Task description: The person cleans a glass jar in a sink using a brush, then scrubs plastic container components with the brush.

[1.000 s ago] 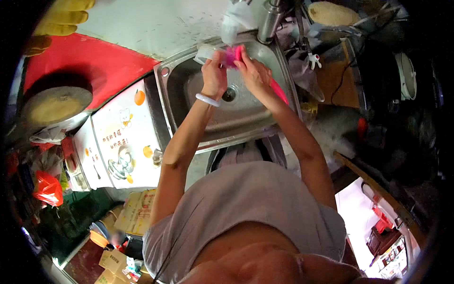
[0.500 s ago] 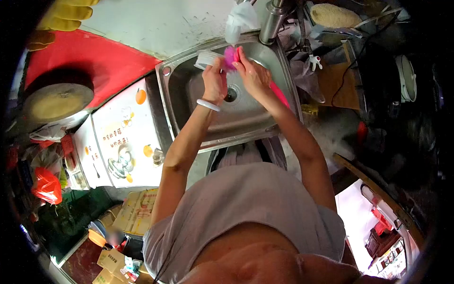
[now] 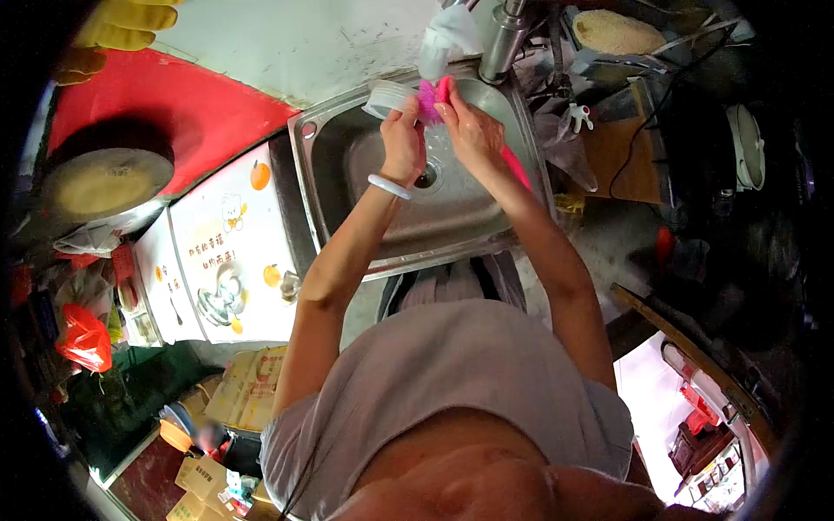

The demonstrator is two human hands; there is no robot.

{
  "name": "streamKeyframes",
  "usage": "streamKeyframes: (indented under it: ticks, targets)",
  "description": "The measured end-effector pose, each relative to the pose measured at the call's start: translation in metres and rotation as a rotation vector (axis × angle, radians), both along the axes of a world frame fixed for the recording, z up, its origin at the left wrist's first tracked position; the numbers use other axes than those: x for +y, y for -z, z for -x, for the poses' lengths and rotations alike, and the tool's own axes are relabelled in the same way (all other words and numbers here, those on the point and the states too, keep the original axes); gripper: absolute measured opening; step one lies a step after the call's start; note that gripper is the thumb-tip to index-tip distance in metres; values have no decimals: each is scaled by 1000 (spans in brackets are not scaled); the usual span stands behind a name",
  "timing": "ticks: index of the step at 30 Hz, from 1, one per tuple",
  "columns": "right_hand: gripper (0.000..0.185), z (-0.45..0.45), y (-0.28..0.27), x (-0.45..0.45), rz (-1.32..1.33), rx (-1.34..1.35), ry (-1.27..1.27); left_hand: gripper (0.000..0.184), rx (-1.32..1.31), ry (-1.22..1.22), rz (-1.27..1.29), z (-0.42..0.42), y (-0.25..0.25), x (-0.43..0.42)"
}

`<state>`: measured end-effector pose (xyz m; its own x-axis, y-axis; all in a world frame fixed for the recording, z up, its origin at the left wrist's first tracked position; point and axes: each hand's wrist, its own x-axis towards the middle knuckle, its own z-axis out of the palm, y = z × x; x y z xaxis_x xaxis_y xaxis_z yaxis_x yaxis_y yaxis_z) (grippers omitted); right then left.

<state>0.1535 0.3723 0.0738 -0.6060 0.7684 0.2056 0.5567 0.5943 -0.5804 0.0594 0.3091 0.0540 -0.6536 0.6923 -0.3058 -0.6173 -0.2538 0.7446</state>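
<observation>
Over the steel sink (image 3: 347,208), my left hand (image 3: 402,149) grips a whitish, ridged plastic container (image 3: 388,97), tilted on its side. My right hand (image 3: 473,135) is closed on a pink brush (image 3: 429,102). Its magenta bristles lie right beside the container, and part of its pink handle (image 3: 516,168) shows past my right wrist. Both hands are close together just below the faucet spout (image 3: 433,61), which is covered in a white wrapping. Whether the bristles touch the container's inside is hard to make out.
A metal cylinder (image 3: 504,43) stands behind the sink. Left of it are a white printed panel (image 3: 217,247), a red surface (image 3: 182,122) and a round board (image 3: 109,182). A loofah (image 3: 618,32) and a dark cable lie at the right. Yellow gloves (image 3: 122,30) hang upper left.
My hands, the container and the brush have shifted slightly up and to the right, closer under the spout. The brush has turned a little against the container; both grips stay.
</observation>
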Motion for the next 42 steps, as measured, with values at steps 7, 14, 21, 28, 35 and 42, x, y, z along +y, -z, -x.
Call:
streamKeyframes:
  ticks: [7,14,21,28,35,42]
  targets:
    - [42,-18,17,1,6,-1,86,16,44,62,-59,-10,1,4]
    - [43,-23,26,6,2,-81,86,21,-145,120,-150,11,-5,5]
    - [44,-21,29,10,102,-9,73,33,-372,115,-132,32,-6,5]
    - [46,-11,31,-1,71,117,77,32,23,78,-86,-9,-7,-8]
    - [45,-4,10,3,20,-127,22,31,74,54,14,-2,-3,-14]
    - [48,-1,9,-6,-49,6,11,39,-162,100,-180,21,5,-8]
